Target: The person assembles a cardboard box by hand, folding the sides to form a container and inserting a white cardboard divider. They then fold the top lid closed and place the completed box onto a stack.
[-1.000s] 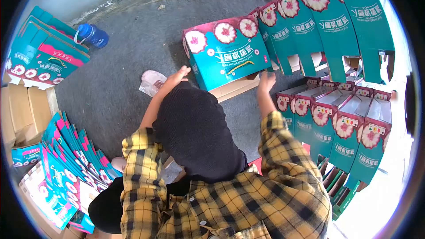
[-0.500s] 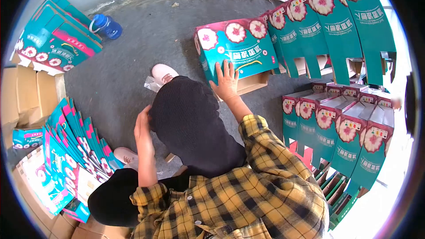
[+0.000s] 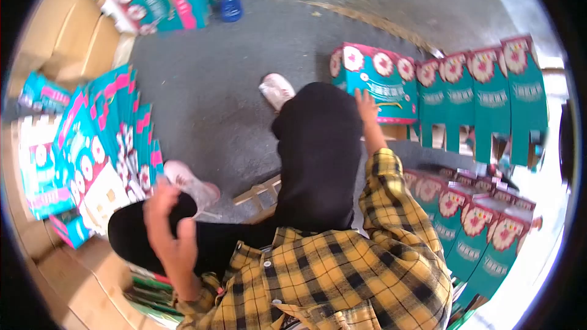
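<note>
At two o'clock on my feed, the box (image 3: 382, 76) sits with its printed face in view, just beside the upper row of boxes (image 3: 489, 104) that runs on toward three o'clock. I see the right hand (image 3: 367, 109) near the box's seven o'clock edge, fingers stretched and laid against the green face, clasping nothing; a yellow cord (image 3: 391, 105) lies just beside them. At eight o'clock I get the left hand (image 3: 166, 238) in a blur, thumb well apart from the fingers, with nothing I can make out in its loose grasp. It is over the left knee (image 3: 129, 226); whether it touches, I can't say. Near it, at nine o'clock, lean flat cartons (image 3: 85, 143). I find the lower row (image 3: 474, 223) at four o'clock and a blue bottle (image 3: 231, 5) at eleven, well apart from either hand
</note>
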A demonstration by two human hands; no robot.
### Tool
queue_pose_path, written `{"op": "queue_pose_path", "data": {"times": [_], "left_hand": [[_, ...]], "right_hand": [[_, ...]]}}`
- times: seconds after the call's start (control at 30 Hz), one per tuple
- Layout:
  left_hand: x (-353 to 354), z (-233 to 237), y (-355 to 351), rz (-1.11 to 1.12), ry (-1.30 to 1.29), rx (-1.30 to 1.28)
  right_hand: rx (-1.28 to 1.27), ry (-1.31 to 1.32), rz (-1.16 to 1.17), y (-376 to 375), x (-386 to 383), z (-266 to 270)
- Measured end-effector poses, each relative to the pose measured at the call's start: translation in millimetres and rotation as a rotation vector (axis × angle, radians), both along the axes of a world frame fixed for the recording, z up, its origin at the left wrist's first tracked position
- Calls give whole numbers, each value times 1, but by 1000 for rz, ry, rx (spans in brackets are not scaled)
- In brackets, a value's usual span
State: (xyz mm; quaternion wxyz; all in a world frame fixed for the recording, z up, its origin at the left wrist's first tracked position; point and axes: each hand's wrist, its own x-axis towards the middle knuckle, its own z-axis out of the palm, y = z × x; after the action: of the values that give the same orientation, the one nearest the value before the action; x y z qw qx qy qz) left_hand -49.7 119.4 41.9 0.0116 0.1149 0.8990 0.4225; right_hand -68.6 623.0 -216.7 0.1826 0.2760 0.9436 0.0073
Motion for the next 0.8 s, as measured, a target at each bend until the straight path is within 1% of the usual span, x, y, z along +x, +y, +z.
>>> {"op": "queue_pose_path", "data": {"times": [0.03,0.07,0.1,0.13,0.17,0.2,0.23,0.27,0.3,0.33,0.37,0.43,0.47,0.5,0.53,0.57,0.63,0.67,0.7,0.73,0.77,0.8], "left_hand": [[3,13,-21,109,137,-95],[3,20,-38,253,226,-80],[2,26,-53,406,324,-83],[6,21,-74,507,317,-230],[10,7,-92,508,206,-301],[13,-4,-95,478,30,-328],[17,-30,-98,464,173,-245],[22,-42,-97,478,239,-233],[26,-42,-94,455,284,-182],[26,-43,-94,442,301,-162],[27,-50,-99,408,326,-120],[29,-54,-100,378,345,-1],[30,-60,-106,409,319,122],[30,-72,-116,430,297,247],[31,-87,-127,558,212,378],[30,-106,-138,675,132,513],[31,-158,-167,897,-126,418],[33,-190,-185,916,-142,423],[31,-218,-200,929,-162,431],[24,-232,-212,935,-170,436],[16,-245,-224,1045,-223,656],[7,-255,-236,1151,-272,876]], "right_hand": [[-22,-86,3,5,-11,3],[66,134,211,32,-17,-25],[125,373,422,50,-36,-67],[-329,409,377,14,-72,-2],[-1065,400,16,21,-104,-8],[-1136,396,-139,-70,-107,105],[-1287,480,54,-135,-106,165],[-1456,428,149,-176,-97,205],[-1621,276,217,-184,-84,219],[-1552,167,260,-191,-84,227],[-1556,136,288,-195,-84,228],[-1341,73,417,-196,-91,234],[-1349,37,448,-203,-94,239],[-1244,-37,448,-210,-97,249],[-1137,-98,447,-220,-100,259],[-1141,-108,464,-233,-99,270],[-556,24,640,-263,-88,286],[-530,176,768,-266,-81,277],[-529,170,774,-271,-78,276],[-530,159,813,-276,-76,276],[-531,147,853,-278,-75,276],[-526,142,812,-274,-78,273]]}}
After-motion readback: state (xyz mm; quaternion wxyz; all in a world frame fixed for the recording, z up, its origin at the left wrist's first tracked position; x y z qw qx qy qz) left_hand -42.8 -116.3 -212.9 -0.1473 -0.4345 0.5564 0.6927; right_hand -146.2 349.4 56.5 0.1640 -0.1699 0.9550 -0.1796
